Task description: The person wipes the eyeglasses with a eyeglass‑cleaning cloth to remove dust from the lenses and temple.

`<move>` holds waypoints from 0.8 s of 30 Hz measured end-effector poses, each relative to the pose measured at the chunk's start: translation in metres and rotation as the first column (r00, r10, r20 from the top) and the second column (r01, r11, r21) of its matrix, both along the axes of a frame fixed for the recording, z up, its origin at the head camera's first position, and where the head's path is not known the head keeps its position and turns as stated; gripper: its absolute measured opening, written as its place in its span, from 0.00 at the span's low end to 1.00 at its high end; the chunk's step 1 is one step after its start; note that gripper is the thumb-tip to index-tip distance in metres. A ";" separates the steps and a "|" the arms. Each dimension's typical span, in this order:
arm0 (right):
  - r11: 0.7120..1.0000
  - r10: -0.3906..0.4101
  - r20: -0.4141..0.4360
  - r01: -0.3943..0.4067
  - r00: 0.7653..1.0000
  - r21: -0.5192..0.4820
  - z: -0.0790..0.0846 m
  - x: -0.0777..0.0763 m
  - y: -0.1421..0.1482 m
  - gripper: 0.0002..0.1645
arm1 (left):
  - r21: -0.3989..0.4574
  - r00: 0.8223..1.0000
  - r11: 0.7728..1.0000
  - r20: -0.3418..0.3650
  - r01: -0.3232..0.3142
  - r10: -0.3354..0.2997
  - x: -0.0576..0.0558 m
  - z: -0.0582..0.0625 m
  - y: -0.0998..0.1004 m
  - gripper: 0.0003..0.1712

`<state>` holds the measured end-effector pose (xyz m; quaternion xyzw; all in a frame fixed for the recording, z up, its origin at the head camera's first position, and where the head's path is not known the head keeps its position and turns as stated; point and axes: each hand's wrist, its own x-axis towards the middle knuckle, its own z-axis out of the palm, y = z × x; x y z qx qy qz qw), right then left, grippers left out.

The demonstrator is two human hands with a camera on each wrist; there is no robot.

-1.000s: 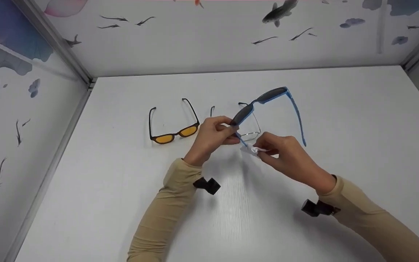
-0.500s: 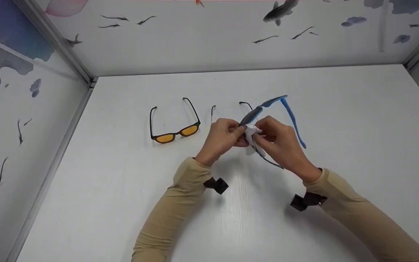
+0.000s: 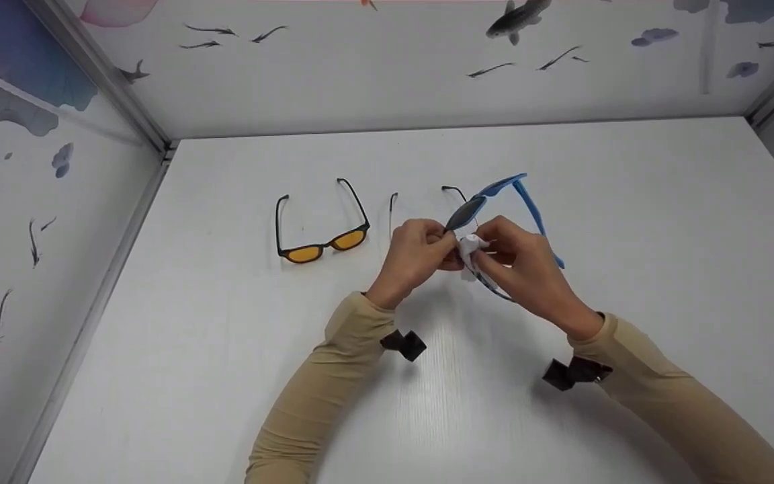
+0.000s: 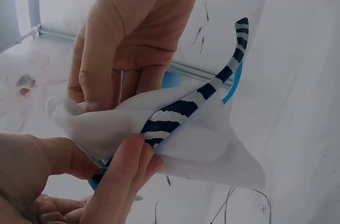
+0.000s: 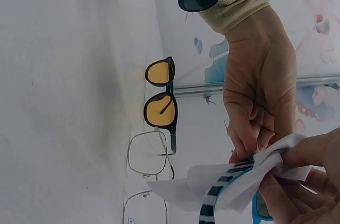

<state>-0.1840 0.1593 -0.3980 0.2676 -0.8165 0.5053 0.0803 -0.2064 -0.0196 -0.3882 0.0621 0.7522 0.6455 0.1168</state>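
Observation:
Blue-framed sunglasses (image 3: pixel 465 213) with dark lenses are held above the table. Near the lens corner, my left hand (image 3: pixel 417 259) pinches them between thumb and fingers. My right hand (image 3: pixel 528 269) pinches a white cloth (image 3: pixel 469 245), folded around one temple close to the left fingertips. That temple (image 4: pixel 183 108) has black and white stripes on its outer side, and its tip sticks out past the cloth in the left wrist view. The other temple (image 3: pixel 529 207) is plain blue and partly behind the right hand. In the right wrist view, the cloth (image 5: pixel 207 181) hangs loosely about the striped temple.
Black-framed glasses with orange lenses (image 3: pixel 305 254) lie unfolded on the white table (image 3: pixel 226 336), left of the hands. Thin metal-framed clear glasses (image 5: pixel 129 152) lie beside them, mostly behind the hands in the head view. Printed panels (image 3: pixel 360 81) stand at the back and left.
The right hand has brought the cloth up and left along the temple to the left hand. The left hand has shifted slightly right, and the sunglasses have tilted. The last half second shows little movement.

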 end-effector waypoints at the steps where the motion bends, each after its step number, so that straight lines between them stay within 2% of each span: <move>1: 1.000 0.011 0.006 -0.011 1.000 0.015 0.000 0.002 0.003 0.10 | 0.000 1.000 1.000 0.003 -0.004 0.004 0.000 0.001 -0.001 0.09; 7: 0.991 0.053 0.038 -0.057 0.998 0.118 -0.004 0.014 0.021 0.12 | 0.023 0.999 0.999 0.006 -0.043 0.042 -0.005 0.005 -0.011 0.09; 12: 0.982 0.085 0.001 -0.084 0.996 0.169 -0.005 0.023 0.037 0.13 | 0.021 0.998 0.998 -0.015 -0.054 0.055 -0.007 0.006 -0.023 0.09; 19: 0.954 0.122 -0.017 -0.112 0.992 0.279 0.004 0.032 0.056 0.18 | 0.045 0.996 0.997 0.065 -0.057 0.055 -0.011 0.005 -0.040 0.10; 24: 0.940 0.191 -0.034 -0.173 0.981 0.294 0.006 0.039 0.056 0.20 | 0.050 0.995 0.998 0.085 -0.046 0.042 -0.012 0.004 -0.043 0.10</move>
